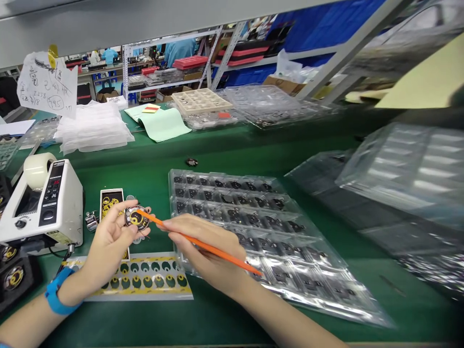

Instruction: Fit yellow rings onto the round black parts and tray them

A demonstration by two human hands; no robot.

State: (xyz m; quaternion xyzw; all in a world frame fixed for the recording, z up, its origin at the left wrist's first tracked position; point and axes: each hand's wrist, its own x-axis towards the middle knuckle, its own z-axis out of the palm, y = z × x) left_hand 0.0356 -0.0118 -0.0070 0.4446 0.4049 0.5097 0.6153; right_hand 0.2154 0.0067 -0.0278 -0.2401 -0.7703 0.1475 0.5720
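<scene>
My left hand [115, 237], with a blue band at the wrist, holds a small round part [137, 218] with a black and yellow face between thumb and fingers. My right hand [206, 246] grips an orange stick [217, 252] like a pen, and its tip meets the face of the round part. Below my left hand lies a sheet of yellow and dark green stickers [155, 285], partly covered by that hand. Behind the hand is a small white box [111, 195] with yellow rings. To the right, a clear compartment tray [250, 212] holds rows of black parts.
A white tape dispenser [54, 203] stands at the left, near a black holder [21, 280] with round parts. Clear trays [406, 164] are stacked at the right. One loose part [192, 162] lies behind the compartment tray. A shelf beam [145, 24] crosses overhead.
</scene>
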